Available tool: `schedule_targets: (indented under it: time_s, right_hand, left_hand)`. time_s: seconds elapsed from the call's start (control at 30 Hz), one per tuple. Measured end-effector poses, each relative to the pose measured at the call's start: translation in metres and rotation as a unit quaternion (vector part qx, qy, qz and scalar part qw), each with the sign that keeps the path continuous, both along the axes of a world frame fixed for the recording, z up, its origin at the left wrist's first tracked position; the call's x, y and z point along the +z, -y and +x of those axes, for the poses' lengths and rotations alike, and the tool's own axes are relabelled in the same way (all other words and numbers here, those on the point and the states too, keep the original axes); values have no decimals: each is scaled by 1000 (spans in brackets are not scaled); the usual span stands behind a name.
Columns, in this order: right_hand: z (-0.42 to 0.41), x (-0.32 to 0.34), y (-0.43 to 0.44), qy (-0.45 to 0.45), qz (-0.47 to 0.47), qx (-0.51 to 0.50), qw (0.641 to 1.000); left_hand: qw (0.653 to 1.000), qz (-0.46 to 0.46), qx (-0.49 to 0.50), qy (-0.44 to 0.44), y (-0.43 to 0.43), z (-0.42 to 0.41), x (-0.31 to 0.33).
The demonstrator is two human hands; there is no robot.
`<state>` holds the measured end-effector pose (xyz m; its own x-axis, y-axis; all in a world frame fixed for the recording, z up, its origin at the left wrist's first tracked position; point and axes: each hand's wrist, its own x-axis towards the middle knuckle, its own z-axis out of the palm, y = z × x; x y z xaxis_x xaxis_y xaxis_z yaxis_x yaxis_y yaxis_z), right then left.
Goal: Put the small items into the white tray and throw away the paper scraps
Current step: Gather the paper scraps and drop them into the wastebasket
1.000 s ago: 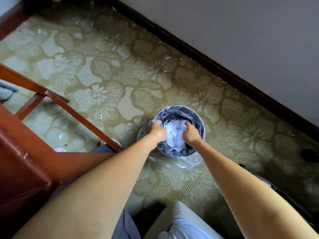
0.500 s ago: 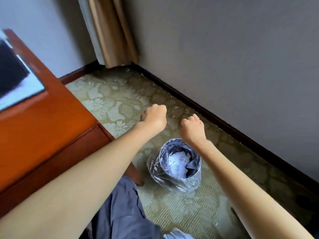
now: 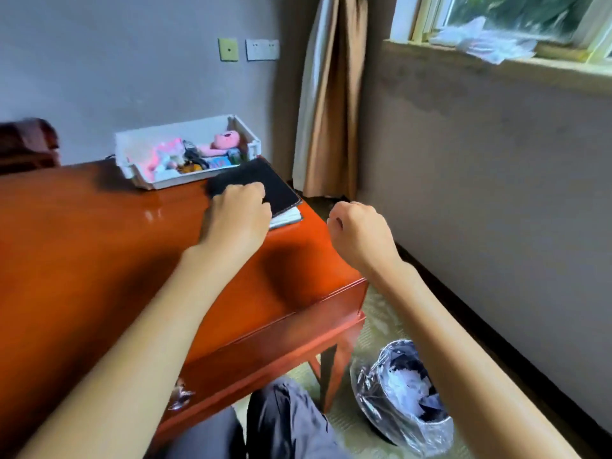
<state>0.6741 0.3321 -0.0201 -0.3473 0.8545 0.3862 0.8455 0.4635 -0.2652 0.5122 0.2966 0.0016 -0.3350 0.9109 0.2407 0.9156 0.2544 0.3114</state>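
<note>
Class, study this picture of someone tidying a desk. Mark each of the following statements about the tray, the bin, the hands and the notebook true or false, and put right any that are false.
1. The white tray on the desk holds a pink plush toy. True.
2. The waste bin stands on the desk. False: it stands on the floor beside the desk's leg.
3. White paper scraps lie inside the bin. True.
4. The left hand grips a pair of scissors. False: it is curled and no tool shows in it.
5. The right hand rests inside the tray. False: it is in the air past the desk's edge.
6. A black notebook lies near the tray. True.
</note>
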Motion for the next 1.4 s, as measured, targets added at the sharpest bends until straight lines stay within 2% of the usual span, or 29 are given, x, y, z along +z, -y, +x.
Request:
schedule_targets:
  time_s: [0.1, 0.2, 0.4, 0.63, 0.87, 1.03, 1.1, 1.23, 1.4]
  right_hand:
    - [-67, 19, 3, 1, -49, 41, 998]
    - [-138, 41, 9, 30, -120, 102, 987]
    - [-231, 98, 43, 102, -246, 203, 942]
    - [-312, 141, 103, 180, -289, 315, 886]
    - [-427, 120, 200, 227, -294, 404, 836]
    - [-532, 90, 300, 267, -324, 479, 771]
    - [-573, 74, 341, 276, -302, 519, 751]
    - [-641, 41, 421, 323, -215, 592, 706]
    - [-681, -5, 460, 406, -92, 627, 658]
  left_hand:
    - [994, -13, 31, 101, 2, -60, -13]
    - [988, -83, 104, 83, 41, -109, 20]
    - [955, -174, 191, 145, 109, -171, 83]
    - [915, -192, 315, 160, 191, -225, 134]
    - [857, -172, 450, 184, 303, -309, 102]
    - [820, -164, 518, 178, 400, -400, 65]
    - [811, -188, 528, 166, 438, -436, 51]
    - [771, -216, 568, 190, 512, -504, 31]
    - [760, -243, 565, 211, 566, -567, 4]
